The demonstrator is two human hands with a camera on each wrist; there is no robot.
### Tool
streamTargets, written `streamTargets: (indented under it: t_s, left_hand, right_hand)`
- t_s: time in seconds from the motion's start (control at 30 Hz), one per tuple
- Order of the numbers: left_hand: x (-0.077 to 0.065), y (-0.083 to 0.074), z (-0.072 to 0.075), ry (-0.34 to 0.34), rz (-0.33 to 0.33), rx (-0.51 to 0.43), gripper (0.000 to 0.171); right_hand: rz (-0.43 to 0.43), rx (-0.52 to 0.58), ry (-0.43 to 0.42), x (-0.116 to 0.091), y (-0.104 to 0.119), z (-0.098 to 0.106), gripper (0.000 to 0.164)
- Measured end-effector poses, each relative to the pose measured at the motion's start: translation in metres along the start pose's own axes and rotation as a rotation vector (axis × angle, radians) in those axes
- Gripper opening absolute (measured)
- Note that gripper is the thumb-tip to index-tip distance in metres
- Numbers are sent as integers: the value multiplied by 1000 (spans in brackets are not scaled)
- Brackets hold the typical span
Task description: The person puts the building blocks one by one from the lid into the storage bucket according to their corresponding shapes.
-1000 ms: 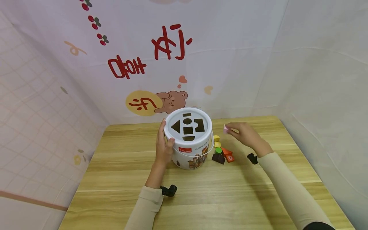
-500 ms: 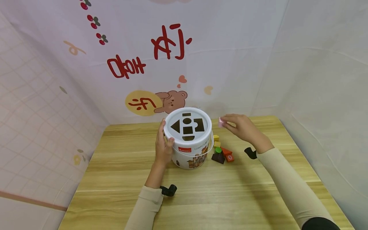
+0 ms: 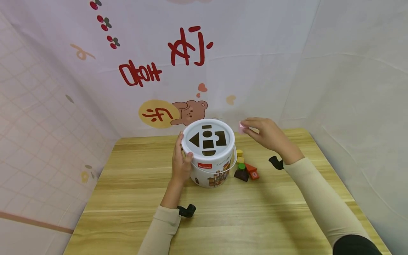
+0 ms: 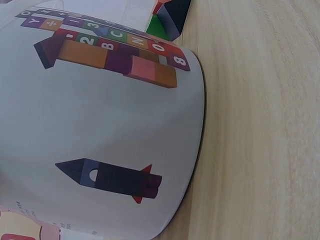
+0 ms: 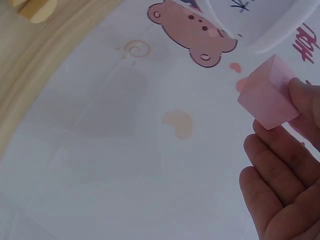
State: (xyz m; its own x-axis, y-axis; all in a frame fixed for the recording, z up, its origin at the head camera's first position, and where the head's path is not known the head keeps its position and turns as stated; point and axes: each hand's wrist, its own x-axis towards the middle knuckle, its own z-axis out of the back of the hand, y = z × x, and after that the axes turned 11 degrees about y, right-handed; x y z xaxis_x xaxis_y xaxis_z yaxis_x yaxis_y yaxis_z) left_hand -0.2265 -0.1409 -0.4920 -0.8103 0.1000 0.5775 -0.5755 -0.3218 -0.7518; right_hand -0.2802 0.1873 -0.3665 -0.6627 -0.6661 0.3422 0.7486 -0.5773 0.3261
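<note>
My left hand (image 3: 181, 163) holds the white toy-block bucket (image 3: 199, 174) at its left side, thumb on the front and fingers up along the rim. On top, the bucket's lid (image 3: 188, 148) has several shaped holes, among them a triangle, a circle and a square. Between thumb and fingertips my right hand (image 3: 266, 132) pinches a pink block (image 5: 267, 95), raised just right of the lid and apart from it. In the left wrist view the bucket's printed wall (image 4: 100, 125) fills much of the picture; the left hand is not visible there.
Right of the bucket lie loose blocks: yellow ones (image 3: 240, 160), a green-topped one (image 3: 241, 166), a dark brown one (image 3: 241, 175) and orange-red ones (image 3: 254, 175). The bucket stands on a wooden table (image 3: 134, 191). Behind it hangs a printed cloth wall (image 3: 255, 71).
My right hand has risen and moved left with the pink block, closer to the lid. The left hand and the bucket stay in place.
</note>
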Motion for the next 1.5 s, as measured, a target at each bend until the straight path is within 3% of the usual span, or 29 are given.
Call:
streamTargets:
  t_s: [0.23,0.4,0.73,1.17,1.5]
  left_hand:
    - [0,0,1,-10,31,0,81]
    - [1,2,0,-1,14,-6,82]
    - [0,0,1,-1,27,4,89]
    - [-3,-1,0,-3,13,28,93]
    - [-3,-2,-3,-3,24,26,92]
  right_hand:
    - [54,37,1,24,27,5,32]
    - [109,61,2,37,44,2,33]
    - [158,88,76,54,75,-13,31]
    - [187,91,144,50,82,-43,31]
    - [172,82,146,45,79,-48,31]
